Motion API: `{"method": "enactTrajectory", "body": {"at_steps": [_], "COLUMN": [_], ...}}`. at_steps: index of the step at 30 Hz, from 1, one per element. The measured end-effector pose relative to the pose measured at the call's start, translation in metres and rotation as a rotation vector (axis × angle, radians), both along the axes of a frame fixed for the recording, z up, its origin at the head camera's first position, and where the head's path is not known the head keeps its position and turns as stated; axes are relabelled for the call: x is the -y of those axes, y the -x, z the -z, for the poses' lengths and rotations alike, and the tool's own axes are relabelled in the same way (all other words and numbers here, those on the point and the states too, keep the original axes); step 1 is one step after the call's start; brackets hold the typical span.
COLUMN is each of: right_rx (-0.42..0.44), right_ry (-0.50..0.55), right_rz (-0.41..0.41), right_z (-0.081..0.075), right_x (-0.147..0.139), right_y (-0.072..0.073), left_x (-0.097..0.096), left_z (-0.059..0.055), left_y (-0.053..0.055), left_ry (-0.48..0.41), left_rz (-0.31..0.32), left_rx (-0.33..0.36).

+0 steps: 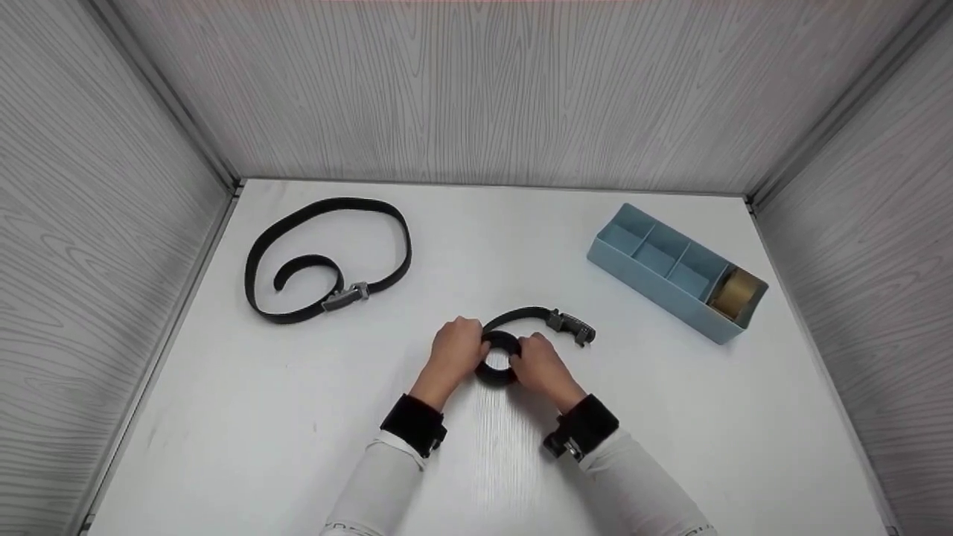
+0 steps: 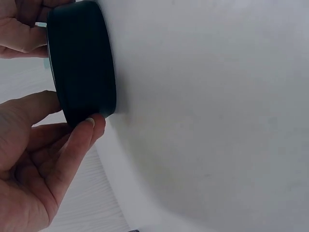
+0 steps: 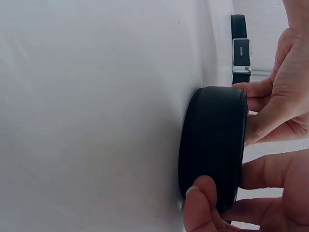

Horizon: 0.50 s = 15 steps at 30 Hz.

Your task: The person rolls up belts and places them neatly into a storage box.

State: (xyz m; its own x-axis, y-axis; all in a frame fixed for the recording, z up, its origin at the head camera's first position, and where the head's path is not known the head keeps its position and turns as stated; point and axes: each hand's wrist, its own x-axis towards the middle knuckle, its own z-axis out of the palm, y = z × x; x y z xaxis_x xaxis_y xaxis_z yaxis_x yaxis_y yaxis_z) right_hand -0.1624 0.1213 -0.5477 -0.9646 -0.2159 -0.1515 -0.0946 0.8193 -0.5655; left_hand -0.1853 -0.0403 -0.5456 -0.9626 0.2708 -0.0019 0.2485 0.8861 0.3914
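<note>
A black belt is rolled into a ring-shaped coil (image 1: 496, 378) standing on its edge side on the white table, with a loose tail and its buckle (image 1: 572, 326) reaching out to the right behind it. My left hand (image 1: 456, 348) pinches the coil's left side, thumb inside the ring. From the right, my right hand (image 1: 544, 366) pinches the opposite side. In the left wrist view, fingers (image 2: 77, 150) curl over the smooth outer strap (image 2: 82, 63). The right wrist view shows a fingertip (image 3: 200, 193) on the strap's outer face (image 3: 212, 140).
Another black belt (image 1: 257, 260) lies in a loose loop at the left, its buckle (image 1: 344, 296) facing front. At the back right stands a blue divided box (image 1: 655, 290) with a roll of brown tape (image 1: 735, 292) in its end compartment. Grey wood-grain panels (image 1: 476, 89) enclose the table.
</note>
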Motion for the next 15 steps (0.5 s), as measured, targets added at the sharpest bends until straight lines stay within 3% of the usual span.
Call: {"method": "enactTrajectory", "body": {"at_steps": [7, 12, 15], "right_rx": [-0.036, -0.041, -0.045], "right_ry": [0.012, -0.01, -0.013], "right_rz": [0.012, 0.077, 0.075], "right_z": [0.002, 0.003, 0.003], "right_x": [-0.004, -0.004, -0.002], "right_y": [-0.005, -0.012, -0.012], "left_x": [-0.003, -0.007, -0.007], "left_z": [0.005, 0.006, 0.005], "left_y": [-0.001, -0.003, -0.003], "left_ry": [-0.006, 0.001, 0.033], "left_rz": [0.004, -0.025, -0.028], "left_rx": [0.027, -0.031, -0.059]}}
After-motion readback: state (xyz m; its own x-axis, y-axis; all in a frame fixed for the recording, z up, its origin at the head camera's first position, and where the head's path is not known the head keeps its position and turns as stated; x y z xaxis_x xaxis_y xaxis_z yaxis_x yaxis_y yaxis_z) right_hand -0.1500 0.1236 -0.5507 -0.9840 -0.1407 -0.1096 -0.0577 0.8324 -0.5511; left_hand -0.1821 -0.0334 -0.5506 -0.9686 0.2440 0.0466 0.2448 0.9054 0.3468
